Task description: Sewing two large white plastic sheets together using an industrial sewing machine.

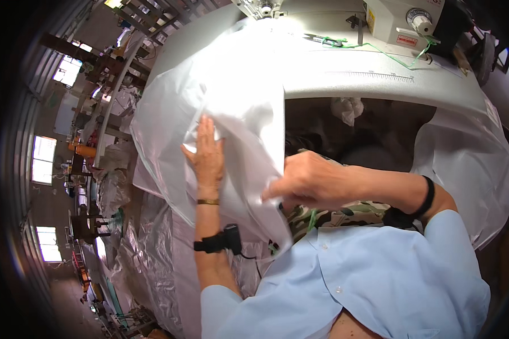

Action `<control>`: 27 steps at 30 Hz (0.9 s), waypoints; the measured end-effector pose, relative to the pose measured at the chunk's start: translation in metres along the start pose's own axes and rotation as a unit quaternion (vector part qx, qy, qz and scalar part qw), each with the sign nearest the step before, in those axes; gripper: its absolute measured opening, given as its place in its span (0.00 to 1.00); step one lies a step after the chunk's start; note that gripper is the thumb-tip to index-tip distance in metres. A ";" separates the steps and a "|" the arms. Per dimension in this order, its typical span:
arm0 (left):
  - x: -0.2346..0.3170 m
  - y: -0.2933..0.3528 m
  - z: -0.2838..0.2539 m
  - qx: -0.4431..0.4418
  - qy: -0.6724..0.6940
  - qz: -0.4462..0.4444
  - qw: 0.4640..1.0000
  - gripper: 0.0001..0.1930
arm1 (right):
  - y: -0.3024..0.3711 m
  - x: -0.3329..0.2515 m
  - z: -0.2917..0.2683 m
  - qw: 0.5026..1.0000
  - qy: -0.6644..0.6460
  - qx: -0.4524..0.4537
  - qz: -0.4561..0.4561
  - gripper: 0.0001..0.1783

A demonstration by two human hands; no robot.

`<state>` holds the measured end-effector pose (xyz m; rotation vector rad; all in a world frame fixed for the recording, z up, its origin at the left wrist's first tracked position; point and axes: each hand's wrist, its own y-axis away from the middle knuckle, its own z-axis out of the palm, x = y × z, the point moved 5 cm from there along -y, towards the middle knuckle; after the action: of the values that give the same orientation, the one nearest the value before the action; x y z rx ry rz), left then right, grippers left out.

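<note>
A thin white sheet, fabric or plastic film, drapes over the front of a sewing table and down toward my lap. My left hand lies flat on it with fingers stretched out and pointing away from me. To the right, my right hand is closed on the sheet's right edge, the fingers bent in a pinch. Folds run through the sheet between my two hands. Its far part lies beneath the sewing machine head, where bright light washes out the detail.
The machine body stands at the far right with a dial. Thread snips and green thread lie on the table. White sheeting hangs at right. Crumpled clear plastic is heaped at left, beside cluttered racks.
</note>
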<state>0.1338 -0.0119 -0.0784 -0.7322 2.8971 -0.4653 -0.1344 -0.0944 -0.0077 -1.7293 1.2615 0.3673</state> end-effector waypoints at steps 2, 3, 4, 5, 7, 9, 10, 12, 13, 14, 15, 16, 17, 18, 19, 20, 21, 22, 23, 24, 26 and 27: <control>-0.023 -0.006 0.000 -0.029 0.017 -0.016 0.999 0.32 | 0.012 -0.027 -0.024 0.996 -0.026 0.002 -0.090 0.08; -0.029 -0.008 0.003 -0.050 0.017 -0.006 0.999 0.32 | 0.019 -0.030 -0.032 0.995 -0.050 -0.030 -0.087 0.08; -0.033 -0.007 0.006 -0.066 0.004 -0.005 0.998 0.32 | 0.027 -0.033 -0.031 0.995 -0.045 -0.049 -0.075 0.09; -0.034 -0.005 0.009 -0.081 -0.021 -0.005 0.996 0.32 | 0.034 -0.030 -0.029 0.997 -0.024 -0.059 -0.039 0.08; -0.029 -0.002 0.009 -0.064 0.002 0.006 0.998 0.33 | 0.049 0.003 -0.014 0.959 0.107 -0.187 0.183 0.07; -0.018 0.001 0.010 -0.096 0.013 0.000 0.995 0.34 | 0.049 0.010 -0.026 0.985 0.035 0.002 0.169 0.10; -0.012 0.002 0.004 -0.077 -0.008 0.003 0.997 0.33 | 0.049 0.014 -0.029 0.981 -0.002 0.081 0.176 0.11; 0.000 0.003 -0.008 -0.071 0.009 -0.011 0.997 0.32 | 0.042 0.018 -0.032 0.980 0.070 0.121 0.140 0.21; 0.007 0.001 -0.016 -0.034 0.004 -0.014 0.999 0.31 | 0.036 0.017 -0.034 0.974 0.141 0.148 0.101 0.24; 0.014 0.001 -0.022 -0.024 0.042 -0.017 0.999 0.30 | 0.028 0.017 -0.027 0.975 0.172 0.113 0.078 0.27; 0.020 0.000 -0.028 0.013 0.068 -0.010 0.998 0.29 | 0.020 0.019 -0.019 0.973 0.201 0.085 0.070 0.30; 0.027 -0.001 -0.033 0.046 0.091 0.010 0.995 0.28 | 0.011 0.022 -0.005 0.970 0.235 0.027 0.053 0.30; 0.028 -0.003 -0.031 0.036 0.090 0.006 0.995 0.28 | 0.006 0.033 0.004 0.954 0.277 -0.023 0.109 0.29; 0.029 -0.006 -0.026 0.027 0.085 0.008 0.996 0.27 | 0.003 0.045 0.013 0.931 0.315 -0.083 0.162 0.28; 0.028 -0.008 -0.022 0.030 0.074 0.015 0.997 0.27 | 0.004 0.053 0.021 0.911 0.347 -0.118 0.187 0.27; 0.022 -0.011 -0.013 0.006 0.063 -0.016 0.998 0.27 | 0.004 0.061 0.026 0.901 0.363 -0.128 0.201 0.22; 0.015 -0.017 -0.005 -0.006 0.046 -0.036 0.998 0.27 | 0.006 0.064 0.037 0.904 0.349 -0.158 0.189 0.20; 0.006 -0.023 0.003 -0.018 0.029 -0.056 0.998 0.27 | 0.010 0.067 0.046 0.904 0.348 -0.172 0.177 0.18; 0.000 -0.029 0.009 -0.008 0.013 -0.042 0.999 0.27 | 0.014 0.069 0.054 0.904 0.346 -0.187 0.168 0.16; -0.006 -0.035 0.014 0.003 -0.002 -0.031 1.000 0.27 | 0.020 0.069 0.064 0.901 0.341 -0.230 0.135 0.11; -0.022 -0.050 0.020 0.015 -0.006 -0.025 1.000 0.28 | 0.028 0.068 0.075 0.891 0.306 -0.310 0.128 0.04; -0.032 -0.057 0.019 0.027 0.004 -0.021 0.999 0.28 | 0.024 0.059 0.066 0.917 0.294 -0.240 0.126 0.05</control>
<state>0.1908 -0.0494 -0.0766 -0.7861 2.8682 -0.5508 -0.1121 -0.0764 -0.0954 -2.1924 1.9678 0.3325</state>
